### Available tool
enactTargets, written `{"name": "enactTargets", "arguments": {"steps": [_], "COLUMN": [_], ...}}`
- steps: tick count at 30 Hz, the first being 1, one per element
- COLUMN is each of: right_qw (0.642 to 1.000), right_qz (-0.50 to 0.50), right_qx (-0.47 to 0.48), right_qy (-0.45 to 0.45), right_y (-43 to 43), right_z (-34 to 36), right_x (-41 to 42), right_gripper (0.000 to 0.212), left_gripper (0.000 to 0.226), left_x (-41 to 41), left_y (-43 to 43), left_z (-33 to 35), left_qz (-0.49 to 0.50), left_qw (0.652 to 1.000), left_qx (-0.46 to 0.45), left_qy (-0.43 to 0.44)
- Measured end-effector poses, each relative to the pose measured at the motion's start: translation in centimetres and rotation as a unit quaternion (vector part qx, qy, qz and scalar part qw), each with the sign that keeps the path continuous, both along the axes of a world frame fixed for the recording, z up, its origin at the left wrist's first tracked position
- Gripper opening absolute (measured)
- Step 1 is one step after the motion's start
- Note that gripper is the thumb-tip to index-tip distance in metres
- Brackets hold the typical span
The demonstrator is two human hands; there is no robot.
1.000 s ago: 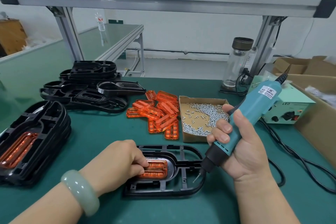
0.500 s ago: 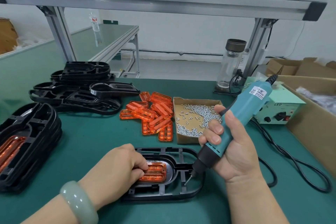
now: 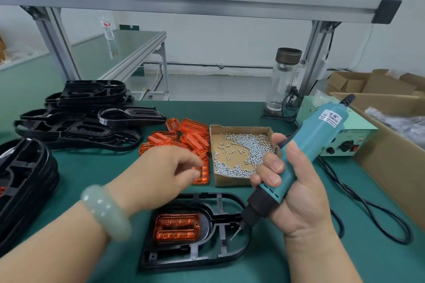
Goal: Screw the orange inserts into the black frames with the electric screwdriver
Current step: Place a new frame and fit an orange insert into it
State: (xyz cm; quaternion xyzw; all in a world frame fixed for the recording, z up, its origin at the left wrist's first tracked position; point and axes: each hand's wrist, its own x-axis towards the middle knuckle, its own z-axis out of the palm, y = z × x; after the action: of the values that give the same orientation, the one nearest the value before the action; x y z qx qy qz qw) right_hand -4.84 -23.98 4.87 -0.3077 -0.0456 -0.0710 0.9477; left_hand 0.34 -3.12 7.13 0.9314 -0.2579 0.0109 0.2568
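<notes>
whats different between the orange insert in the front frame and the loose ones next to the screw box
The seated orange insert lies alone and flat inside the black frame; the loose inserts are heaped, overlapping and tilted, straight on the green table. The seated insert shows whole; the left hand hides part of the loose inserts. Both are translucent orange, ribbed and rectangular.

A frame [image 3: 208, 225] is being supported on the table [image 3: 87, 167] at the near centre, with an insert [image 3: 177, 227] being seated in its left part. Loose inserts [image 3: 186, 136] are being kept behind it, with a screw box [image 3: 230, 182] just right of them. Stacked frames [image 3: 76, 126] are being stored at the far left. The screwdriver [image 3: 322, 135] is being held by the right hand [image 3: 299, 202] over the frame's right part.
</notes>
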Motion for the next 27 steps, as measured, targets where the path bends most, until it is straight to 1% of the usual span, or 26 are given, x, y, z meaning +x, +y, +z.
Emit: {"name": "enactTargets", "arguments": {"steps": [3,8,13,15,17,18,19,22,25,27], "right_qw": [1.000,1.000,0.999,0.999,0.999,0.999,0.999,0.999,0.999,0.999], "right_qz": [0.003,-0.001,-0.016,-0.005,0.011,0.012,0.013,0.028,0.033,0.030], "right_qx": [0.003,0.011,0.040,0.044,0.039,0.033,0.022,0.009,0.025,0.024], "right_qy": [0.001,0.008,0.005,-0.007,-0.018,-0.021,-0.021,-0.034,-0.026,-0.018], "right_y": [-0.1,-0.5,-1.0,-1.1,-1.2,-1.2,-1.2,-0.9,-0.6,-0.5], "right_z": [0.1,0.0,0.0,-0.1,-0.1,0.0,0.1,0.2,0.2,0.2], "right_x": [0.0,0.0,0.0,0.1,0.2,0.2,0.2,0.2,0.3,0.3], "right_gripper": [0.019,0.019,0.019,0.012,0.039,0.047,0.049,0.046,0.055,0.058], "left_gripper": [0.027,0.043,0.052,0.048,0.046,0.046,0.045,0.033,0.024,0.019], "left_x": [2.7,6.4,8.4,8.5,8.5,8.5,8.4,7.8,7.0,6.4], "left_y": [-3.4,-9.4,-14.2,-15.7,-16.4,-16.4,-16.3,-15.2,-13.6,-12.7], "left_z": [0.5,0.1,-1.0,-1.6,-1.8,-1.7,-1.5,-0.4,0.1,0.2], "left_qz": [-0.020,-0.061,-0.080,-0.112,-0.143,-0.153,-0.162,-0.176,-0.164,-0.148], "left_qw": [1.000,0.994,0.985,0.977,0.966,0.961,0.957,0.948,0.947,0.953], "left_qx": [-0.007,0.093,0.146,0.176,0.208,0.217,0.229,0.260,0.273,0.265], "left_qy": [-0.022,0.012,0.040,0.047,0.057,0.071,0.072,0.048,0.033,0.015]}}
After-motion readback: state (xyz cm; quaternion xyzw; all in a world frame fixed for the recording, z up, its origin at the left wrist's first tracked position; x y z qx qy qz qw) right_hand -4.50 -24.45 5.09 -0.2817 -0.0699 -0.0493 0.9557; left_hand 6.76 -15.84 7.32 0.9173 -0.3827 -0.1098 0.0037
